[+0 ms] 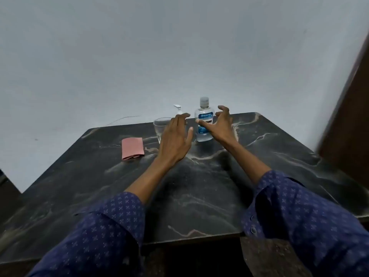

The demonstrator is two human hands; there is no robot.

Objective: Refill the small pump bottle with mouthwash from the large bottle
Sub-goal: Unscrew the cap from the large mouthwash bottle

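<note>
Two spread hands beside capped large bottle (204,120), label "…RINE".

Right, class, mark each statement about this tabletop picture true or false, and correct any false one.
1. The large bottle has its cap on. True.
2. The right hand holds the glass. False: it is spread open beside the large bottle.
3. A folded pink cloth lies left of the glass. True.
4. The small pump bottle lies on its side. False: it stands upright behind the left hand.
</note>
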